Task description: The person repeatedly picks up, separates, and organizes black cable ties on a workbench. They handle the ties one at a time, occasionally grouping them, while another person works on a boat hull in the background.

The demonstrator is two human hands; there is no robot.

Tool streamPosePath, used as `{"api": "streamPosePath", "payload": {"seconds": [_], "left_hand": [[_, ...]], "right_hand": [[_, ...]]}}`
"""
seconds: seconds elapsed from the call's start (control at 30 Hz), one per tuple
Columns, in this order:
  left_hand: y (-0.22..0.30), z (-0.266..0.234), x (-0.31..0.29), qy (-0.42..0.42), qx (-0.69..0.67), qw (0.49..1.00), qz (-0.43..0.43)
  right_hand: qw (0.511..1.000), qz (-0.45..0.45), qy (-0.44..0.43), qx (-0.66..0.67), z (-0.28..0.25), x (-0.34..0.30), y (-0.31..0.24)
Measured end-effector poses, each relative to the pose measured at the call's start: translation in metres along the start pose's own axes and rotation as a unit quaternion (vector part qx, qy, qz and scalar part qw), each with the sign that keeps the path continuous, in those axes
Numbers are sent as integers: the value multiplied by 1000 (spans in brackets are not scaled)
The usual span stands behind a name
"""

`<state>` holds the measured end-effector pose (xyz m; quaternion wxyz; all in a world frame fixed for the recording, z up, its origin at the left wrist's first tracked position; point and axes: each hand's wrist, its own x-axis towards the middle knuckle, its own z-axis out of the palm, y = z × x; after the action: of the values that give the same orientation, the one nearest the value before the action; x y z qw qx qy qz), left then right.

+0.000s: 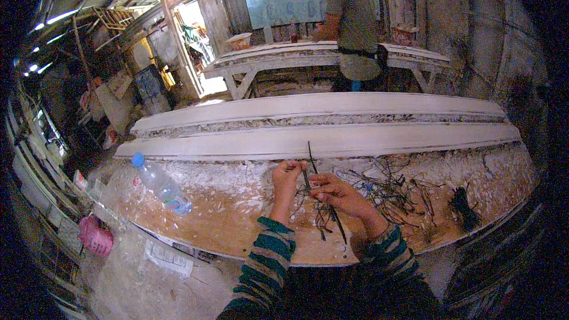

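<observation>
My left hand (284,184) is closed in a pinch at the middle of the near table, holding thin black strands (336,225). Close beside it, my right hand (344,196) is also closed on these strands, fingertips nearly meeting the left ones. One longer, straighter strand sticks up past the fingers and slants down below them. Loose ends dangle under the right hand; their material is too small to make out. Right of my hands lies a tangled pile of similar dark strands (409,198). A tighter black bundle (464,208) rests farther right.
A clear plastic bottle (160,185) with a blue cap lies on the left of the white-spattered wooden table (225,225). Long pale strips (249,144) run across its far side. Beyond, a person (355,18) stands at another bench (261,62). A pink basket (95,236) sits lower left.
</observation>
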<state>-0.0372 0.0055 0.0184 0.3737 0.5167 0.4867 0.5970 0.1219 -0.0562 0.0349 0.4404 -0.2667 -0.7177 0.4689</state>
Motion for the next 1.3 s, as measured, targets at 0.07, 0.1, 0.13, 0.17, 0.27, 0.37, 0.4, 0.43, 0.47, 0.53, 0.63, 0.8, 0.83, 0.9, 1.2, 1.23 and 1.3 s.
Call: {"api": "streamPosePath", "payload": {"seconds": [0.07,0.1,0.13,0.17,0.27,0.37,0.4,0.43,0.47,0.53,0.63,0.8,0.83,0.9,1.2,1.23,1.3], "left_hand": [[0,1,0,-2,56,998,35],[0,1,0,-5,94,994,46],[0,2,-1,-31,62,996,57],[1,2,-2,-59,37,995,65],[3,2,-7,-115,13,992,57],[5,7,-10,-150,-52,987,36],[5,8,-10,-159,-84,983,29],[5,8,-10,-170,-61,983,16],[4,7,-9,-180,-37,983,3],[4,7,-9,-230,-8,973,-7],[4,9,-9,-339,20,941,-4],[7,17,-18,-501,-32,862,67],[8,16,-19,-504,-13,863,31],[6,15,-23,-515,-9,857,-15],[-11,13,-4,-130,-45,990,29],[-11,10,-4,-101,-38,994,27],[-12,7,-3,-41,-24,999,24]], "right_hand": [[1000,15,-2,-6,-3,-1,-2],[1000,23,-3,-9,-4,-2,-4],[999,19,-6,-45,-5,-1,-5],[997,16,-9,-81,-7,0,-7],[996,25,27,-87,-6,-1,-8],[994,46,87,-45,-6,-2,-3],[992,53,108,-31,-8,-2,1],[989,64,129,-39,-11,-1,6],[985,76,150,-46,-14,0,11],[978,66,197,-35,-21,1,26],[961,20,272,-48,-30,2,46],[918,-42,394,0,-37,6,44],[916,-24,401,-10,-33,4,38],[910,13,412,-30,-24,-2,26],[909,-4,340,-242,-25,4,25],[918,-6,314,-243,-23,4,21],[933,-9,264,-244,-17,-1,12]]}}
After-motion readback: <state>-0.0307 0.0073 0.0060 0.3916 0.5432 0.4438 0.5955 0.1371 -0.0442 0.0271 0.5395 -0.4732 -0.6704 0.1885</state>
